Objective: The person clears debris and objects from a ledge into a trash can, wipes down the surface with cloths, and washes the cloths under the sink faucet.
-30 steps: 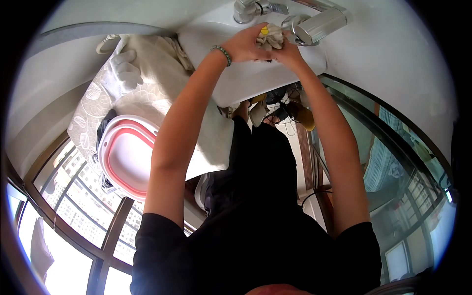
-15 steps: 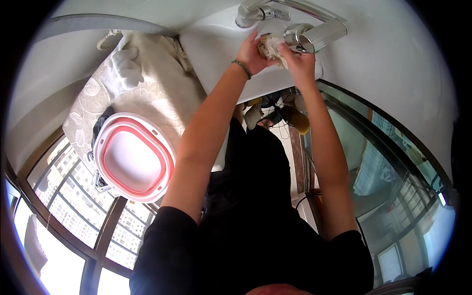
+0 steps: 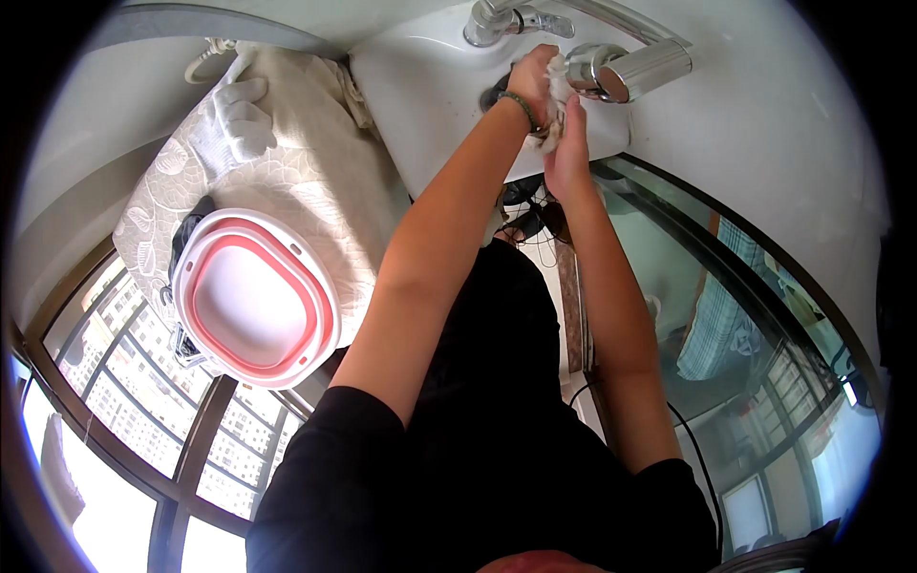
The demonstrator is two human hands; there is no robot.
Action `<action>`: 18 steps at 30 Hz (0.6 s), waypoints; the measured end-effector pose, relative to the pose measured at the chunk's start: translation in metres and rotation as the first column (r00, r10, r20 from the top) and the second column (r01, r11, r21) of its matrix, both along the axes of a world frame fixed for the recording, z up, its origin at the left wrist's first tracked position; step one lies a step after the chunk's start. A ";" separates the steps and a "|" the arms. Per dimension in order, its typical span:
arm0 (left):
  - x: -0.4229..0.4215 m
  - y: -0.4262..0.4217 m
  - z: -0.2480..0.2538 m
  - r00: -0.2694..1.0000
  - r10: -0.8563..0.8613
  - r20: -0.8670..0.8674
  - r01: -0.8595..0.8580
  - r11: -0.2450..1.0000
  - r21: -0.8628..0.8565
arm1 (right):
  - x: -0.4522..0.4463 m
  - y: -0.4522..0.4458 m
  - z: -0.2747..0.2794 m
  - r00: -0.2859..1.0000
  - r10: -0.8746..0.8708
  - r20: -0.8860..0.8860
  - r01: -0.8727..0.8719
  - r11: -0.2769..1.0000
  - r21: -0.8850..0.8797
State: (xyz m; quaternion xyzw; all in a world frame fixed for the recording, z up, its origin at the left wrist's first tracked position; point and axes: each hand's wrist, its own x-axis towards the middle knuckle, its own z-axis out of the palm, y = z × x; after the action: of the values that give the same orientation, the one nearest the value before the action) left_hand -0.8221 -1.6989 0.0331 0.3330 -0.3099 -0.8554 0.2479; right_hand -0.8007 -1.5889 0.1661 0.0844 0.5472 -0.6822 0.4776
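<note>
A bunched off-white cloth point(image 3: 555, 78) is squeezed between my hands over the white sink point(image 3: 420, 105), close to the chrome faucet point(image 3: 626, 74). My left hand point(image 3: 531, 78), a beaded bracelet on its wrist, is closed round the cloth from the left. From below and the right, my right hand point(image 3: 570, 153) presses against the lower end of the cloth with its thumb pointing up; its other fingers are mostly hidden. Behind my left wrist, the dark drain point(image 3: 494, 94) shows in part.
Left of the sink, a patterned cloth cover point(image 3: 315, 143) carries a white glove point(image 3: 244, 119) and a pink-and-white collapsible basin point(image 3: 330, 325). A second chrome fixture point(image 3: 489, 26) stands at the sink's back. Glass panels point(image 3: 659, 248) run along the right; windows point(image 3: 124, 353) are at lower left.
The cloth has gone from spread between my fingers to a narrow bunch. My left hand has moved right and closed on it; my right hand has dropped lower. The view has shifted slightly.
</note>
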 end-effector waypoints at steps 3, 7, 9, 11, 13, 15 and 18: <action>0.022 -0.006 0.066 0.967 -0.027 0.254 0.061 0.990 -0.126 | -0.001 -0.005 0.022 0.927 0.047 0.372 -0.018 0.997 -0.081; 0.064 -0.019 0.092 0.934 -0.051 0.353 0.169 0.935 -0.311 | -0.021 -0.021 -0.017 0.982 -0.030 0.188 0.031 1.000 0.001; 0.075 -0.020 0.089 0.945 0.086 0.316 0.004 0.962 -0.272 | -0.028 -0.035 -0.019 0.998 -0.060 -0.008 0.061 0.993 0.105; 0.090 -0.021 0.093 0.923 0.164 0.349 -0.115 0.981 -0.157 | -0.030 -0.050 -0.019 0.972 -0.110 -0.209 0.143 0.978 0.153; 0.098 -0.023 0.080 0.941 0.102 0.322 -0.128 0.990 0.062 | -0.027 -0.061 -0.029 0.808 -0.015 -0.588 0.115 0.985 0.132; 0.101 -0.022 0.071 0.971 0.053 0.233 -0.122 0.948 0.294 | -0.018 -0.059 -0.023 0.769 0.053 -0.637 -0.003 0.997 0.080; 0.090 -0.024 0.091 0.998 0.051 -0.036 -0.023 0.833 0.553 | -0.006 -0.051 -0.010 0.430 0.190 -0.883 -0.277 0.958 0.071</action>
State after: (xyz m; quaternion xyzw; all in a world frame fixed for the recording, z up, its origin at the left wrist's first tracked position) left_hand -0.7326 -1.7232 0.1236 0.3751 -0.0375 -0.9114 0.1654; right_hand -0.8068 -1.6399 0.1564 -0.3761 0.6913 -0.5768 0.2190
